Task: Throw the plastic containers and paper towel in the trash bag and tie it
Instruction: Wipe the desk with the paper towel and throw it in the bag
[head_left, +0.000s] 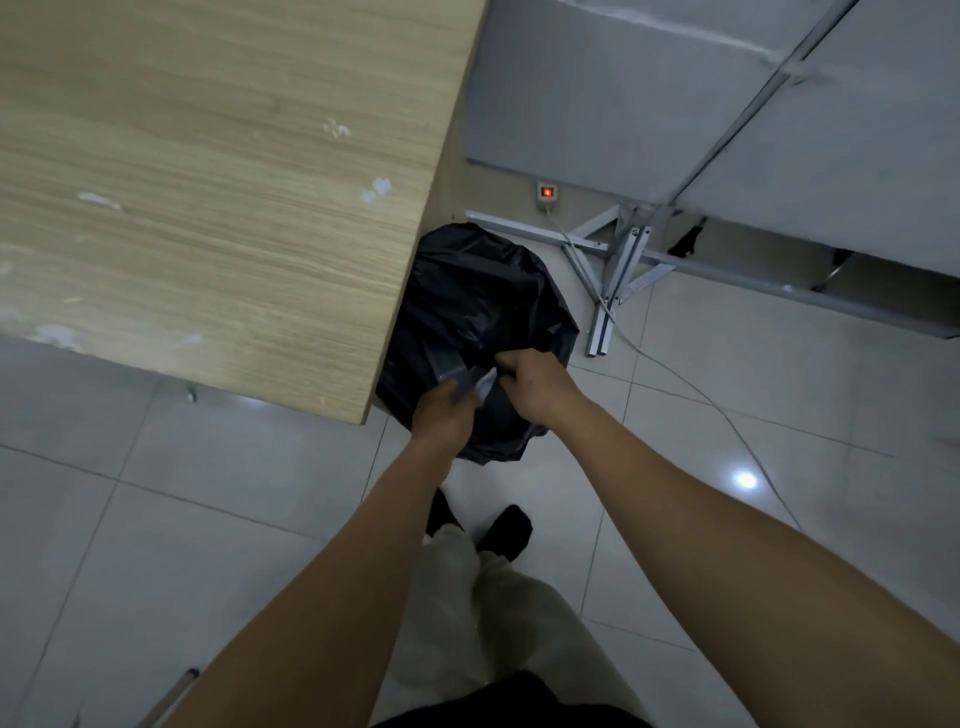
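A black trash bag (478, 301) stands on the tiled floor, tucked against the corner of the wooden table (208, 182). My left hand (444, 410) grips a gathered strip of the bag's top at its near side. My right hand (530, 382) pinches another strip of the bag's top just beside it, fingers curled. The two hands nearly touch over the bag's mouth. No plastic containers or paper towel are visible; the bag's contents are hidden.
A power strip (545, 193) with a lit red switch lies by the grey partition, and its cable (701, 400) runs across the floor to the right. Metal frame legs (608, 291) stand right of the bag. My feet (506, 530) are just behind the bag.
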